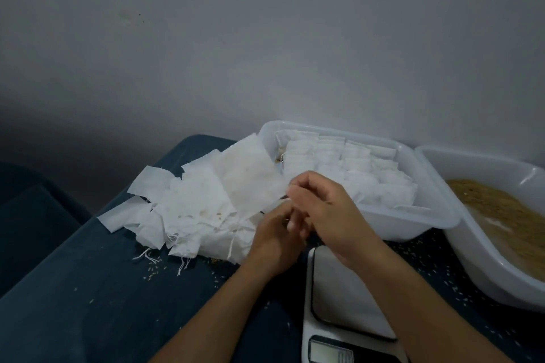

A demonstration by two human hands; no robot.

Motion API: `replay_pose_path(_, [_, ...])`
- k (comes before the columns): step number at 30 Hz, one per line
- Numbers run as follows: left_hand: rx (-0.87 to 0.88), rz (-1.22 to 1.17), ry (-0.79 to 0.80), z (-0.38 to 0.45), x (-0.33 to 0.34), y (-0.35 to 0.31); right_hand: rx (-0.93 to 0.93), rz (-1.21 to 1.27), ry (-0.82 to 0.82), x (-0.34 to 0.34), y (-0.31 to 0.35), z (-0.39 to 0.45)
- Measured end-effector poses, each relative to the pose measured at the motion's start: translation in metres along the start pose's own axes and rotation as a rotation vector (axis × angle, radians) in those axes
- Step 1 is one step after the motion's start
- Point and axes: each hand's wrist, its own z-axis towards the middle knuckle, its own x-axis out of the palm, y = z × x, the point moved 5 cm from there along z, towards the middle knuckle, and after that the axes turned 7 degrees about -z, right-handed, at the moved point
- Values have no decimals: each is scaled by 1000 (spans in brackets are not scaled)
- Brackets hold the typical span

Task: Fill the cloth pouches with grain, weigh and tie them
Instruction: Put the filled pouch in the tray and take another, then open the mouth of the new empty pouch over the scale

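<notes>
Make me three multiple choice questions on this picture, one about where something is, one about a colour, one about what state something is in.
1. Where is the tub of grain?
A. at the right edge
B. left of the loose pouches
C. on the scale

2. What colour is the table cover?
A. red
B. dark blue
C. yellow

3. What is on the scale plate?
A. a filled pouch
B. a bowl
C. nothing

Answers: 1 A, the tub sits at the right edge, past the tray of filled pouches. 2 B, the cloth under the pile of empty pouches is dark blue. 3 C, the plate is bare; the right hand pinches an empty pouch above the pile.
</notes>
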Motion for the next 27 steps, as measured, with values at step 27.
replay_pose_path(27, [-37, -523, -18, -16, 23, -18, 180, 124, -97, -75, -67, -63])
